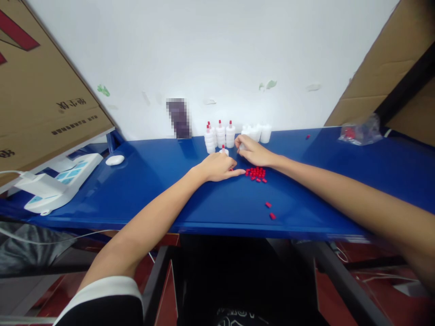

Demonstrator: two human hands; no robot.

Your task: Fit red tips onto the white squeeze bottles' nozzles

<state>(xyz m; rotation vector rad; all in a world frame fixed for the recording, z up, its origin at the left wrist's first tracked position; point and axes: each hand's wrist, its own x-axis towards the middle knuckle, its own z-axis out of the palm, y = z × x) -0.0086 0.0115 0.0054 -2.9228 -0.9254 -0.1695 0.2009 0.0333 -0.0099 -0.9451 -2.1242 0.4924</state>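
Now our left hand [219,166] pinches one cap [231,169] beside the loose red caps [256,173] heaped close on the table [136,185] — our right hand [254,152] grips a white bottle [242,146] steady just behind them.

A pixelated patch [179,117] on the wall hides whatever stands there. The left hand [217,166] covers most of a small bottle [223,149], and its fingers [238,172] hide whether they grip anything. The right hand [254,152] hides all but a sliver of a white thing [241,147]. The cardboard box [41,90] runs off the left edge. The contents of the clear bag [360,129] are too blurred to tell.
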